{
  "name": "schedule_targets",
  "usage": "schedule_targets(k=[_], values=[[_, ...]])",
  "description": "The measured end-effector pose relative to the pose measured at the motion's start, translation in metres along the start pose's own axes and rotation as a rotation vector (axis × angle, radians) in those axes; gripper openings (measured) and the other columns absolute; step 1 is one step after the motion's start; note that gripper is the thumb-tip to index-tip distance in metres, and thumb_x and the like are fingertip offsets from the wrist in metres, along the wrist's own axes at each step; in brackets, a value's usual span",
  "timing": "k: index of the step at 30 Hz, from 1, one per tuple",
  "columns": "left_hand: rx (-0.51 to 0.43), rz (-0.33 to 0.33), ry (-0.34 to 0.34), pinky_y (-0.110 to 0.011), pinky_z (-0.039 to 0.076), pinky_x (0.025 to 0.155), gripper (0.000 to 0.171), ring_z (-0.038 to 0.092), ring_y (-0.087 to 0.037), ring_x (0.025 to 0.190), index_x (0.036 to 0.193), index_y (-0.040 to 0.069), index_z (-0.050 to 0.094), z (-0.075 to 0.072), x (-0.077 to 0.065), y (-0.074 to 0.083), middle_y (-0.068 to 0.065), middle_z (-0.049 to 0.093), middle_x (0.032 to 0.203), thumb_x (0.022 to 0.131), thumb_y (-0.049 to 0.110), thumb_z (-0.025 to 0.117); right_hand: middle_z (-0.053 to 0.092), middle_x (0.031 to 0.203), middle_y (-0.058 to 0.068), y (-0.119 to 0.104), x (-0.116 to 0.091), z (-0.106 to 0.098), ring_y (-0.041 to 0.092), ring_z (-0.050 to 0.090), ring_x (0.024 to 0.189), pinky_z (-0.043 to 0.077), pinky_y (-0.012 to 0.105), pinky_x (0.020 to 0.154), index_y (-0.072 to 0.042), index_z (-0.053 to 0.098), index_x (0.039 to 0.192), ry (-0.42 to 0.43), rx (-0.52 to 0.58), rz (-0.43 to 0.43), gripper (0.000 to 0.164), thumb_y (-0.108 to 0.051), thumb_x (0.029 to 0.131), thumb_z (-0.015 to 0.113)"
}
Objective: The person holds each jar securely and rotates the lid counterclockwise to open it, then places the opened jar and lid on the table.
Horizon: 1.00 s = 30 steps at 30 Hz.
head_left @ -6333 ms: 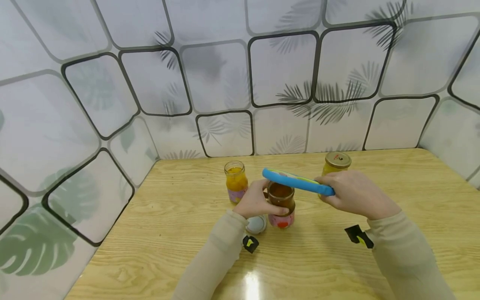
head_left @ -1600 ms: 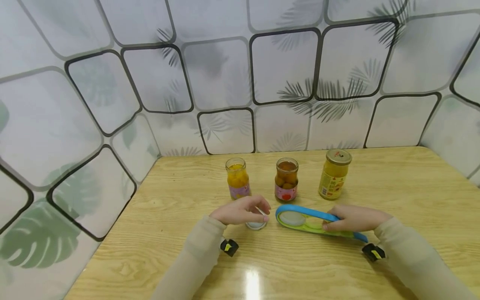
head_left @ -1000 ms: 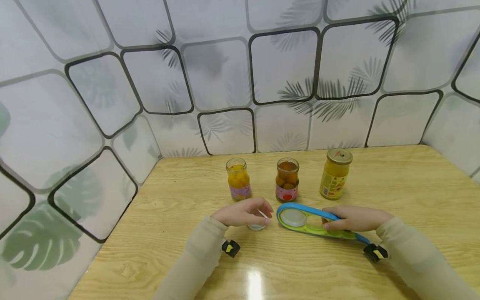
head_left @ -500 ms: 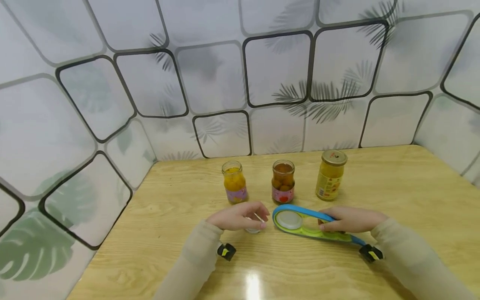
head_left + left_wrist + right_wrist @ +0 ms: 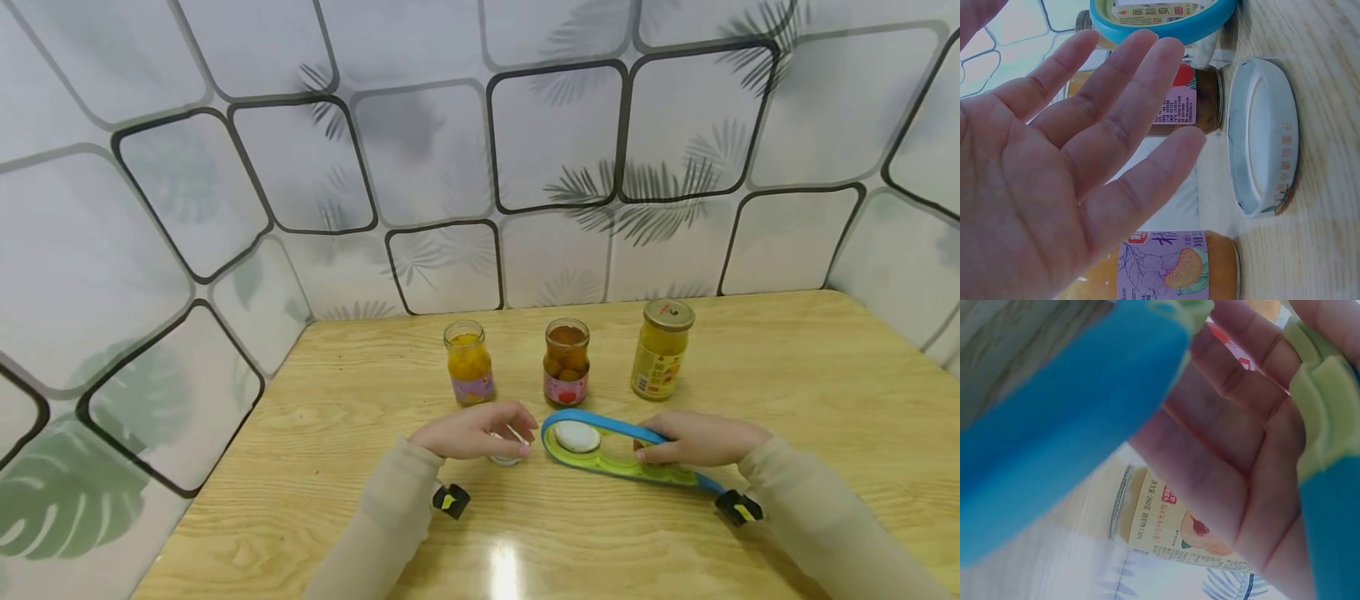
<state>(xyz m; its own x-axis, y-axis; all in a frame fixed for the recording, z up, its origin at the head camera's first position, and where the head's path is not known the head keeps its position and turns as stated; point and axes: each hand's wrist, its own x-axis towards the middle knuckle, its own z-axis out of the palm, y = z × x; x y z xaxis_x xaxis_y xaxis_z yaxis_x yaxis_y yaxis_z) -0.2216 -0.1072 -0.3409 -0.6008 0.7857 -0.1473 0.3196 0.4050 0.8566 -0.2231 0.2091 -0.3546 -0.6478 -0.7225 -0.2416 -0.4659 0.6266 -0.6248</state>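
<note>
My right hand (image 5: 697, 437) grips the blue and green jar opener (image 5: 626, 469) by its handle part, low over the table. A white jar lid (image 5: 577, 437) shows inside the opener's rounded loop. My left hand (image 5: 476, 433) hangs beside the loop with its fingers loosely spread and holds nothing. Below it another white lid (image 5: 1263, 137) lies on the table, hollow side up. Behind the hands stand two lidless glass jars: one of orange fruit (image 5: 471, 367) with a purple label, one of brown fruit (image 5: 566, 367) with a pink label.
A taller jar of yellow fruit (image 5: 660, 354), its gold lid on, stands at the back right behind my right hand. The wooden table (image 5: 360, 500) ends at a patterned wall covering (image 5: 442, 158) at the back and left.
Since the oldest frame the brown-fruit jar was let go and stands farther back; the opener came down off it. Lately the lid in the loop has shifted slightly; both hands stay nearly still.
</note>
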Motion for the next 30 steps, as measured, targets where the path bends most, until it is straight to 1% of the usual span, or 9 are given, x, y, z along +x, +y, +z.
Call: schedule_targets(k=[4, 10, 15, 17, 22, 24, 27, 29, 30], values=[[0.006, 0.003, -0.002, -0.024, 0.045, 0.078, 0.031, 0.054, -0.017, 0.096, 0.116, 0.002, 0.047, 0.000, 0.000, -0.001, -0.015, 0.051, 0.112, 0.089, 0.016, 0.053, 0.043, 0.060, -0.009, 0.000, 0.000, 0.000, 0.004, 0.038, 0.050, 0.033, 0.022, 0.047, -0.016, 0.052, 0.077, -0.002, -0.004, -0.004, 0.020, -0.031, 0.089, 0.051], [0.020, -0.004, -0.002, -0.024, 0.044, 0.079, 0.031, 0.054, -0.016, 0.097, 0.116, 0.003, 0.047, 0.000, 0.001, -0.001, -0.012, 0.052, 0.112, 0.089, 0.018, 0.053, 0.045, 0.063, -0.009, -0.001, -0.001, 0.000, 0.003, 0.039, 0.052, 0.033, 0.022, 0.049, -0.017, 0.055, 0.080, -0.013, 0.002, -0.016, 0.016, -0.030, 0.089, 0.051], [0.018, -0.001, -0.004, -0.024, 0.044, 0.079, 0.032, 0.054, -0.016, 0.097, 0.116, 0.001, 0.047, 0.000, 0.001, -0.002, -0.014, 0.052, 0.112, 0.089, 0.018, 0.053, 0.047, 0.067, -0.008, -0.001, -0.007, -0.003, 0.004, 0.041, 0.056, 0.035, 0.023, 0.050, -0.017, 0.056, 0.085, 0.009, 0.017, -0.027, 0.016, -0.032, 0.089, 0.051], [0.014, 0.002, -0.003, -0.024, 0.044, 0.079, 0.033, 0.054, -0.016, 0.096, 0.116, 0.000, 0.046, 0.000, 0.001, -0.002, -0.015, 0.052, 0.112, 0.089, 0.017, 0.053, 0.049, 0.070, -0.007, -0.002, -0.011, -0.007, 0.005, 0.043, 0.059, 0.036, 0.024, 0.052, -0.017, 0.057, 0.090, 0.040, 0.013, -0.027, 0.018, -0.033, 0.089, 0.050], [0.018, 0.002, 0.000, -0.024, 0.044, 0.079, 0.032, 0.054, -0.017, 0.096, 0.116, -0.001, 0.046, 0.000, 0.001, -0.004, -0.014, 0.052, 0.112, 0.089, 0.016, 0.052, 0.052, 0.078, -0.004, -0.009, -0.024, -0.020, 0.008, 0.048, 0.068, 0.039, 0.028, 0.058, -0.010, 0.057, 0.106, 0.141, -0.012, 0.005, 0.029, -0.034, 0.090, 0.048], [0.021, 0.000, 0.002, -0.024, 0.044, 0.079, 0.032, 0.054, -0.017, 0.096, 0.116, 0.000, 0.046, 0.000, 0.000, -0.005, -0.013, 0.053, 0.111, 0.089, 0.016, 0.053, 0.053, 0.078, -0.003, -0.012, -0.030, -0.027, 0.009, 0.048, 0.069, 0.039, 0.029, 0.059, -0.005, 0.055, 0.111, 0.186, -0.017, -0.006, 0.032, -0.030, 0.091, 0.048], [0.022, -0.004, 0.000, -0.024, 0.044, 0.079, 0.032, 0.054, -0.017, 0.096, 0.116, 0.000, 0.046, 0.000, 0.000, -0.005, -0.011, 0.053, 0.110, 0.089, 0.016, 0.053, 0.057, 0.085, -0.004, -0.012, -0.041, -0.035, 0.006, 0.050, 0.071, 0.041, 0.027, 0.059, 0.000, 0.052, 0.115, 0.282, -0.042, -0.041, 0.033, -0.023, 0.092, 0.048], [0.017, -0.005, -0.002, -0.024, 0.044, 0.079, 0.033, 0.054, -0.017, 0.096, 0.117, 0.000, 0.046, 0.000, 0.001, -0.004, -0.011, 0.053, 0.110, 0.089, 0.016, 0.053, 0.058, 0.082, -0.003, -0.011, -0.048, -0.040, 0.007, 0.050, 0.065, 0.041, 0.026, 0.056, 0.003, 0.051, 0.114, 0.352, -0.044, -0.085, 0.029, -0.016, 0.092, 0.048], [0.016, -0.005, -0.003, -0.024, 0.044, 0.079, 0.033, 0.054, -0.017, 0.096, 0.117, 0.000, 0.046, 0.000, 0.001, -0.004, -0.011, 0.053, 0.110, 0.089, 0.016, 0.053, 0.058, 0.080, -0.004, -0.010, -0.052, -0.042, 0.006, 0.049, 0.062, 0.041, 0.025, 0.054, 0.002, 0.052, 0.112, 0.394, -0.060, -0.092, 0.026, -0.013, 0.091, 0.049]])
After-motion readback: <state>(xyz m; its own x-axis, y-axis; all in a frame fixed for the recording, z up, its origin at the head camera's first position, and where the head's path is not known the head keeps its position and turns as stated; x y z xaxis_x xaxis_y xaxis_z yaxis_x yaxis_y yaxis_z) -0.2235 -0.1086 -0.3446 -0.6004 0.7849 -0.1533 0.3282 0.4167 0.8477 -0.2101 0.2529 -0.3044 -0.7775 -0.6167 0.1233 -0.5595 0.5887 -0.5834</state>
